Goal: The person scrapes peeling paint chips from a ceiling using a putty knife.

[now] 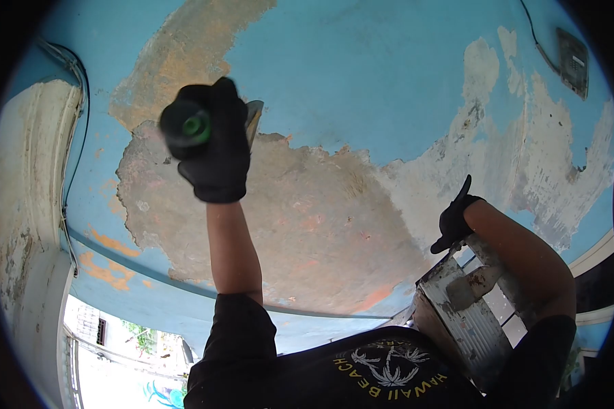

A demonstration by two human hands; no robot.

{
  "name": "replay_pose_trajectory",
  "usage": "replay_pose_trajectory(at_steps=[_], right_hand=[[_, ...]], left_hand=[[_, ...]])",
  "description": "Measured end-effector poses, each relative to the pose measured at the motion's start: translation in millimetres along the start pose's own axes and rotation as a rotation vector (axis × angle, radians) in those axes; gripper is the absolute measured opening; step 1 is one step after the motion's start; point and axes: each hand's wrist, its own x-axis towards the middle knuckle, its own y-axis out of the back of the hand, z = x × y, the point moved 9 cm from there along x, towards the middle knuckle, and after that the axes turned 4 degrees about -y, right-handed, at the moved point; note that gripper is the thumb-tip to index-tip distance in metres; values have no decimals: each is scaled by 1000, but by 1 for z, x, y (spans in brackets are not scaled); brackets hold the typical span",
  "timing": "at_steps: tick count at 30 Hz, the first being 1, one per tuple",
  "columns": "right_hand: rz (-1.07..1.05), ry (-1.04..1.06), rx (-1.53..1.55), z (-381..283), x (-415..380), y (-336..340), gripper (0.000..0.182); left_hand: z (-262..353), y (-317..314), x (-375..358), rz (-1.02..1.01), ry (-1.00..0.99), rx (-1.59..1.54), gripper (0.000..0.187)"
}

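My left hand (218,153), in a black glove, is raised to the ceiling and gripped around a scraper (196,127) with a black handle and a green butt end. The scraper's metal blade (254,116) touches the ceiling at the edge between the blue paint (361,75) and the bare, scraped plaster patch (300,225). My right hand (457,218), also in a black glove, rests on the top of a paint-stained metal ladder (457,310) at the lower right, thumb stuck out.
Cables (75,136) run along the white wall moulding at the left. A grey electrical box (573,61) sits at the upper right with a wire leading to it. A bright opening (116,354) to the outside shows at the lower left.
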Motion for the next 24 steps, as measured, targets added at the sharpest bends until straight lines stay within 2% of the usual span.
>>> replay_pose_trajectory(at_steps=[1, 3, 7, 8, 11, 12, 14, 16, 21, 23, 24], right_hand=[[-3, 10, 2, 0, 1, 0, 81], [1, 17, 11, 0, 2, -1, 80], [-7, 20, -15, -1, 4, -1, 82], [-19, 14, -21, -1, 4, -2, 82], [-22, 18, 2, -2, 1, -1, 82], [-17, 12, 2, 0, 0, 0, 82], [-17, 13, -13, 0, 4, -2, 80], [-23, 10, -6, 2, 8, -4, 80], [-15, 22, -7, -2, 5, -4, 79], [20, 9, -10, 0, 2, -1, 80], [17, 8, -9, 1, 2, 0, 80]], left_hand=[[1, -7, 1, -40, -129, 274, 13], [-27, -8, -7, -21, 29, 25, 13], [-16, 5, -3, 30, 58, -114, 12], [-15, 3, 0, -25, -58, 61, 9], [-24, -2, -4, 12, -56, 69, 10], [-9, -3, -3, -14, -216, 267, 10], [13, -5, -8, -44, -373, 468, 11], [-22, 12, -9, 142, 145, -214, 14], [-14, 8, -9, 77, 14, 33, 14], [-10, 15, -13, 237, 154, -362, 15], [-10, 11, -13, 197, 124, -455, 15]])
